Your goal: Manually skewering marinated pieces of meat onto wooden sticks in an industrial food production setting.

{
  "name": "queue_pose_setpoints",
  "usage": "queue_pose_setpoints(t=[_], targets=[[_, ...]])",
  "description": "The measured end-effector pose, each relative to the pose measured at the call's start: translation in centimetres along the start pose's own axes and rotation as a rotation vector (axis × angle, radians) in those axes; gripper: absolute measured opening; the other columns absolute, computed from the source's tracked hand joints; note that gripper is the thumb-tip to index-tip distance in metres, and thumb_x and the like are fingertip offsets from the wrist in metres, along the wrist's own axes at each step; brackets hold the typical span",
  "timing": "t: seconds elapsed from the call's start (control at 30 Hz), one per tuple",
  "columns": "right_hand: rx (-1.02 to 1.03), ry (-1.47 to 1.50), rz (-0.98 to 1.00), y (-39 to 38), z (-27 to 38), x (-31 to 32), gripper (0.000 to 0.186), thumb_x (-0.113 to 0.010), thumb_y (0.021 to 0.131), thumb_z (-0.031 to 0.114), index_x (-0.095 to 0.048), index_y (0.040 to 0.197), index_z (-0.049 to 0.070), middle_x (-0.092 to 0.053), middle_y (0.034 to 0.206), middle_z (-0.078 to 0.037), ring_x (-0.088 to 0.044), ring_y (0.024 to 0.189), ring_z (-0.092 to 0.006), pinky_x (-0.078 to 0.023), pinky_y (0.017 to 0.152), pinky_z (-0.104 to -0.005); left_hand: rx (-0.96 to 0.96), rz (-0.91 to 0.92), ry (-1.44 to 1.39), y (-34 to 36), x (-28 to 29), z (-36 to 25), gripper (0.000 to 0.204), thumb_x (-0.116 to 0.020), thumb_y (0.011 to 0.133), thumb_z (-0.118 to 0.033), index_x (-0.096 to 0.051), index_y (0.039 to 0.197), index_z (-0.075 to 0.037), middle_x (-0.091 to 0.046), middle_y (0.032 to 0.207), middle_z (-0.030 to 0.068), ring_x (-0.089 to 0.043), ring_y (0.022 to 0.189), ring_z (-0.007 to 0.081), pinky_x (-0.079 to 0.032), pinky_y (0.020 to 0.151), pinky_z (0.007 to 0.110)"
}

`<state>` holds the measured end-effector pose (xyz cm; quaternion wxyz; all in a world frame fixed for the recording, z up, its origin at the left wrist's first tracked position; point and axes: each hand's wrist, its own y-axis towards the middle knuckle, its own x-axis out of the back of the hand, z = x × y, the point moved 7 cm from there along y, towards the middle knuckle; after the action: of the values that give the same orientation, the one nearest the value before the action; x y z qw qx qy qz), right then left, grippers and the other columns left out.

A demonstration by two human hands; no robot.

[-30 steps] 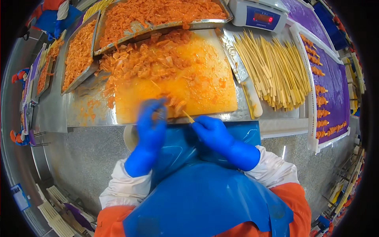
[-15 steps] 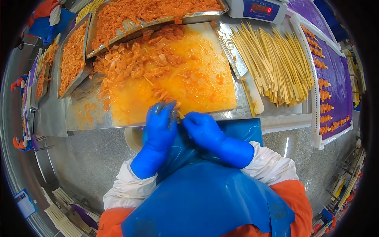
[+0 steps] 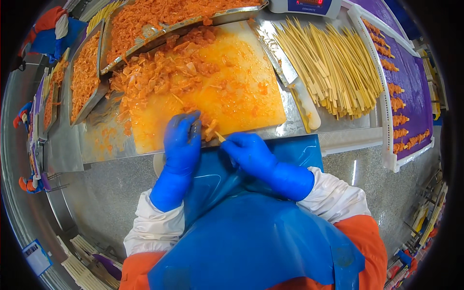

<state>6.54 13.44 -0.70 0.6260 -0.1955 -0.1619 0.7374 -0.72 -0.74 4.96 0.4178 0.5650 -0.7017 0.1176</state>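
Observation:
My right hand (image 3: pixel 249 157), in a blue glove, grips a thin yellow wooden skewer (image 3: pixel 220 137) with orange-coated meat (image 3: pixel 210 128) toward its tip, at the near edge of the orange-stained cutting board (image 3: pixel 253 104). Just left of that skewer, my left hand (image 3: pixel 181 145), also gloved, has its fingers curled together beside the meat on the board; what is in them is hidden. A heap of loose marinated pieces (image 3: pixel 164 72) covers the board's back left. Right of the board lie a knife (image 3: pixel 307 106) and a thick pile of bare skewers (image 3: pixel 328 70).
Two metal trays of chopped meat (image 3: pixel 87 63) (image 3: pixel 183 9) stand behind and left. A scale (image 3: pixel 304 7) is at the back. A purple-lined white tray (image 3: pixel 411 89) holds several loaded skewers at the right. A co-worker (image 3: pixel 58 31) in blue apron is at upper left, others (image 3: pixel 29 181) farther down.
Over the last second my left hand came onto the skewer's meat, then shifted slightly up and left from it. My right hand keeps its grip, moving slightly up. The view has tilted slightly.

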Motion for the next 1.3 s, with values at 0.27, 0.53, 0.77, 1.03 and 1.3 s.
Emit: queue_pose_setpoints(t=[0.27, 0.53, 0.77, 1.03, 1.3], targets=[[-0.017, -0.027, -0.042, 0.5, 0.2, -0.1, 0.026, -0.057, 0.091, 0.027, -0.065, 0.092, 0.002, -0.057, 0.061, -0.005, -0.054, 0.055, -0.0125, -0.044, 0.052, -0.0277, -0.069, 0.006, 0.057, 0.0, -0.1, -0.5, 0.02, -0.061, 0.084, -0.003, -0.065, 0.103, -0.001, -0.062, 0.095, 0.0151, -0.059, 0.091, 0.0289, -0.048, 0.081, 0.034], [0.013, -0.024, -0.035, 0.3, -0.1, -0.1, 0.026, -0.058, 0.09, 0.027, -0.065, 0.091, 0.002, -0.057, 0.062, -0.005, -0.054, 0.056, -0.0119, -0.043, 0.052, -0.0269, 0.057, -0.045, 0.013, 2.8, 1.9, 3.1, 0.022, -0.059, 0.087, -0.011, -0.064, 0.107, -0.004, -0.059, 0.095, 0.0157, -0.057, 0.094, 0.0317, -0.046, 0.083, 0.037], [-0.115, 0.043, -0.013, 0.4, 0.7, -0.5, 0.025, -0.059, 0.09, 0.025, -0.064, 0.093, 0.001, -0.059, 0.064, -0.006, -0.056, 0.055, -0.0123, -0.045, 0.052, -0.027, 0.006, 0.058, 0.054, 3.1, 1.1, 3.4, 0.02, -0.061, 0.087, -0.016, -0.067, 0.103, -0.005, -0.06, 0.095, 0.0169, -0.057, 0.093, 0.0323, -0.047, 0.081, 0.038], [-0.065, 0.059, -0.002, 1.4, 2.0, -1.5, 0.025, -0.056, 0.092, 0.022, -0.062, 0.092, -0.002, -0.06, 0.063, -0.008, -0.057, 0.053, -0.0144, -0.047, 0.05, -0.0283, 0.011, 0.026, 0.019, 3.2, 1.2, 3.5, 0.019, -0.062, 0.086, -0.014, -0.067, 0.101, -0.004, -0.061, 0.093, 0.0153, -0.059, 0.087, 0.031, -0.048, 0.077, 0.036], [-0.056, 0.051, -0.002, 2.1, 2.5, -2.2, 0.025, -0.055, 0.091, 0.022, -0.062, 0.089, -0.002, -0.059, 0.062, -0.008, -0.057, 0.052, -0.0155, -0.047, 0.05, -0.0288, 0.017, 0.008, -0.033, 2.9, 1.6, 3.7, 0.019, -0.064, 0.084, -0.012, -0.067, 0.102, -0.004, -0.061, 0.092, 0.0134, -0.061, 0.083, 0.026, -0.049, 0.071, 0.032]])
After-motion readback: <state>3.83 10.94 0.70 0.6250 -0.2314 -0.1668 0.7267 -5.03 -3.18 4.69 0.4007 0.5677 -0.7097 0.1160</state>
